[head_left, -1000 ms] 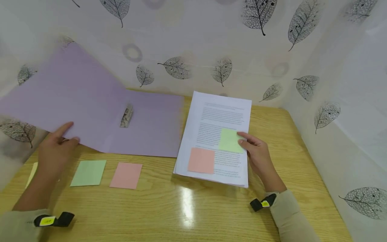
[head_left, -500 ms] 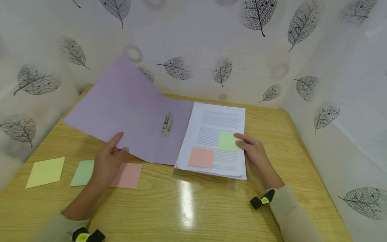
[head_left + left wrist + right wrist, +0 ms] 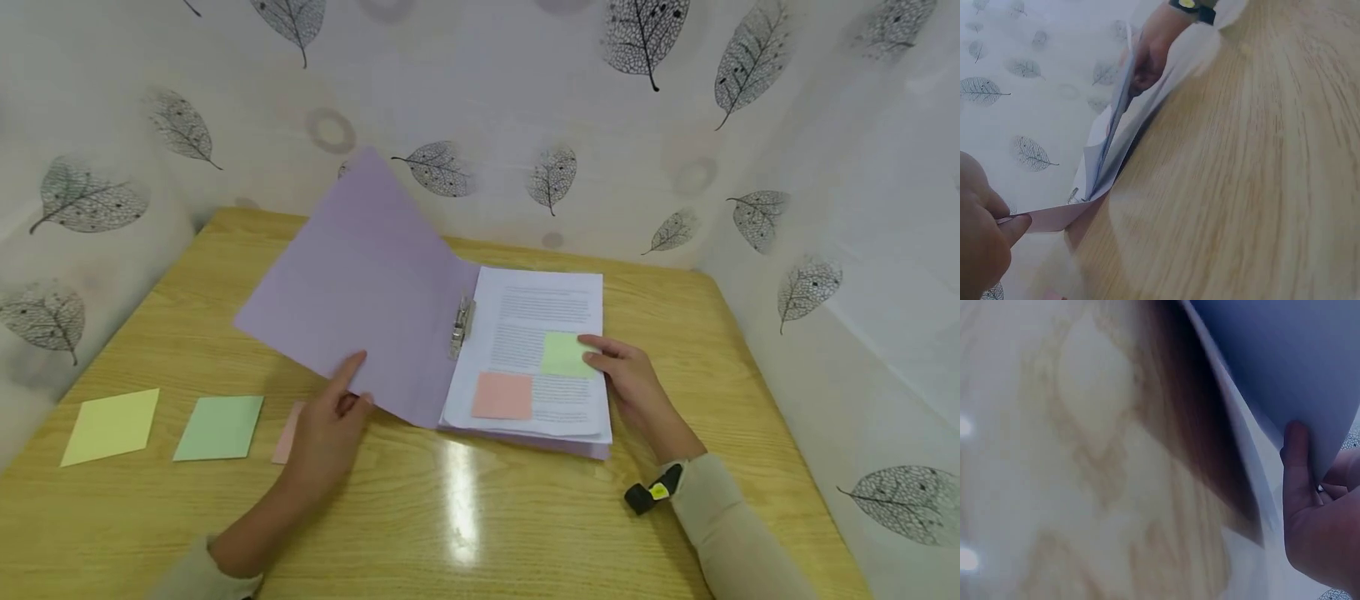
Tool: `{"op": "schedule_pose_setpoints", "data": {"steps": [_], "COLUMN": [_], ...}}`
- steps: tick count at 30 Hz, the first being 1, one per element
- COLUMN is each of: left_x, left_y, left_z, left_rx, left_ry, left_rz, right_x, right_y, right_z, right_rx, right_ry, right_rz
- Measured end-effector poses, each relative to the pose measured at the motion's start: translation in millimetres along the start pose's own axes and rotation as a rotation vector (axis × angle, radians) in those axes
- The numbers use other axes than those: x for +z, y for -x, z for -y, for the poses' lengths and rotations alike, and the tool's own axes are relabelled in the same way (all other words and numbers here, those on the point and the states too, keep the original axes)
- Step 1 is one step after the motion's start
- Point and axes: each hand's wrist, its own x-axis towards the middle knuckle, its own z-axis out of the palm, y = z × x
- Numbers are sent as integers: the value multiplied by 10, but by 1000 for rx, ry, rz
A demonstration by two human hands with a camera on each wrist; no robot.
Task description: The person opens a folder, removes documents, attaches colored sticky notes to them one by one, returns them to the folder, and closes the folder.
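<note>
A purple folder [image 3: 352, 283] stands partly open, its left cover tilted up off the table. My left hand [image 3: 324, 442] pinches the lower edge of that cover between thumb and fingers. Beside the fold is a metal clip [image 3: 462, 327]. Printed sheets [image 3: 547, 300] lie over the folder's right side, carrying a light green sticky note [image 3: 561, 354] and a pink sticky note [image 3: 502, 396]. My right hand [image 3: 637, 387] grips the sheets' right edge, fingertips right at the green note. In the left wrist view, the sheets' held side [image 3: 1121, 90] is raised above the folder.
On the wooden table [image 3: 525, 517], a yellow paper square [image 3: 112, 427], a green one [image 3: 217, 427] and a pink one [image 3: 287, 435] lie in a row at the left. My left hand partly covers the pink one. A leaf-patterned covering [image 3: 480, 108] stands behind the table.
The left hand has moved right, bringing the folder with it so its right side now lies under the sheets. The clip now sits near their left edge. The right hand has barely moved.
</note>
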Motion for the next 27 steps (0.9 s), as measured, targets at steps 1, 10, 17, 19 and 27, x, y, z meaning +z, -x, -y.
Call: {"op": "schedule_pose_setpoints", "data": {"steps": [1,10,17,19,27], "left_x": [6,48,57,59,60], "left_y": [10,63,73,75,73], "left_z": [-9,-47,-30,-33,-35], "left_rx": [-1,-11,2,10,16], "left_ry": [3,28,27,20,10], "left_rz": [1,15,-3,-9,10], "right_x": [-6,-2,56,55,68], "right_y": [-7,-65,-75,-74,-117], "right_z": [-7,-64,-51,-50,-38], "right_rx": [-5,-39,-93,-106,-156], "right_ry": [10,200,309,318,552], "right_rz": [3,-6,5,11,-3]}}
